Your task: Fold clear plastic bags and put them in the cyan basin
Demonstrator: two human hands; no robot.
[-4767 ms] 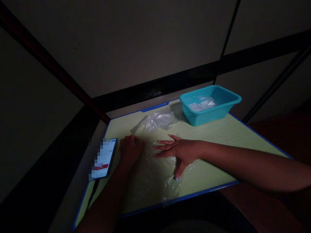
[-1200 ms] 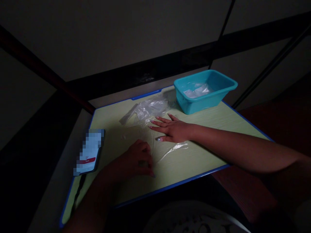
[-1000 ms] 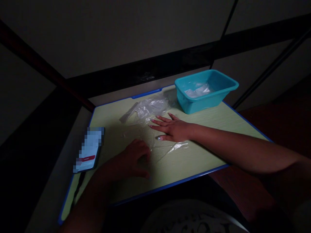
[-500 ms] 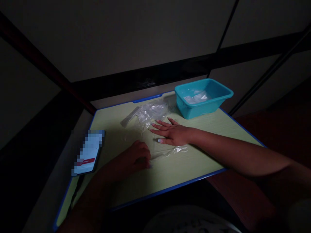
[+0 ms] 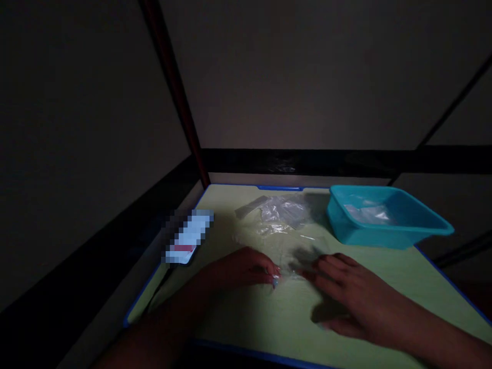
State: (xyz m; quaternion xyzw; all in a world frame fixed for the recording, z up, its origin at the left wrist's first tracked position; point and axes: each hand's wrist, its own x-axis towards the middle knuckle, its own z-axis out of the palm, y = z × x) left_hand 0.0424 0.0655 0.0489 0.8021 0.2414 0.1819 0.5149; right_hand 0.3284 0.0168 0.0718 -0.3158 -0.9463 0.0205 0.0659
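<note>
A thin, clear plastic sheet or bag (image 5: 286,256) lies flat on the pale yellow-green table (image 5: 246,312). My left hand (image 5: 248,266) pinches its near edge, thumb and fingertips together. To the right, my right hand (image 5: 342,287) hovers low over the table with its thumb apart from the fingers; its index fingertip is close to the plastic, and whether they touch is unclear. Crumpled clear plastic (image 5: 284,210) rests just beyond, toward the table's back edge.
At the back right stands a turquoise basin (image 5: 376,236) with white or clear plastic inside. A phone (image 5: 190,238) with a lit, blurred screen lies at the left edge, a dark cable running from it. Walls rise behind the table.
My right hand has lifted off the plastic and drawn back toward the near right. My left hand now pinches the plastic's edge. The whole view has turned and tilted up.
</note>
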